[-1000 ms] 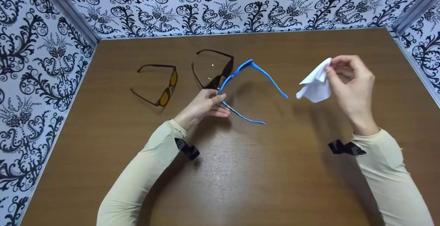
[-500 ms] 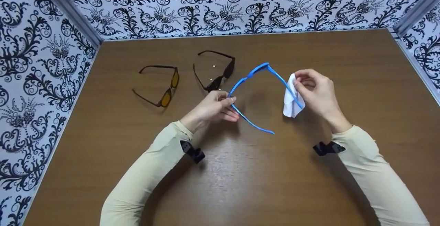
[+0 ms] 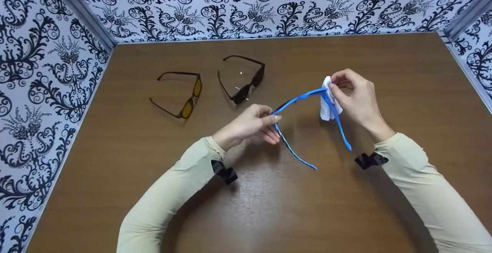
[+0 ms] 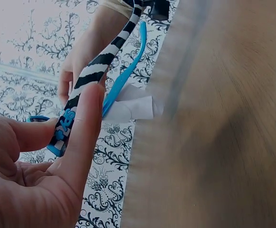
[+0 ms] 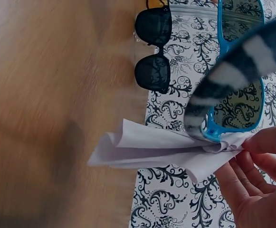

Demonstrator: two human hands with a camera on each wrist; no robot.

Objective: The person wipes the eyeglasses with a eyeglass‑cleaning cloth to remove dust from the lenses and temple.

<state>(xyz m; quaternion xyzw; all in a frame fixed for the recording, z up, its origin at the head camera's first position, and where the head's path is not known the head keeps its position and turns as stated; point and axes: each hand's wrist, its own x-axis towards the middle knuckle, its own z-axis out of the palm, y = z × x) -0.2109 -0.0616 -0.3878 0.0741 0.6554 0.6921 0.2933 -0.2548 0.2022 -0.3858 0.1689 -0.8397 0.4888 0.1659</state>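
Blue-framed sunglasses (image 3: 295,100) with black-and-white striped temples, both unfolded, are held above the table. My left hand (image 3: 251,125) pinches them by the near corner, thumb on one side and fingers on the other; in the left wrist view the striped temple (image 4: 94,71) runs up past a finger. My right hand (image 3: 356,99) pinches a white cloth (image 3: 326,109). In the right wrist view the cloth (image 5: 161,148) touches the frame's far corner by the hinge, below a tinted lens (image 5: 238,107).
Dark sunglasses (image 3: 242,93) lie on the brown table (image 3: 276,210) behind my left hand. Further left lie glasses with yellow lenses (image 3: 187,108), temples unfolded. Patterned walls (image 3: 246,10) border the table at the back and sides.
My left hand has moved right and nearer with the blue sunglasses, which have turned. My right hand has come left with the cloth, which now meets the frame's far corner.
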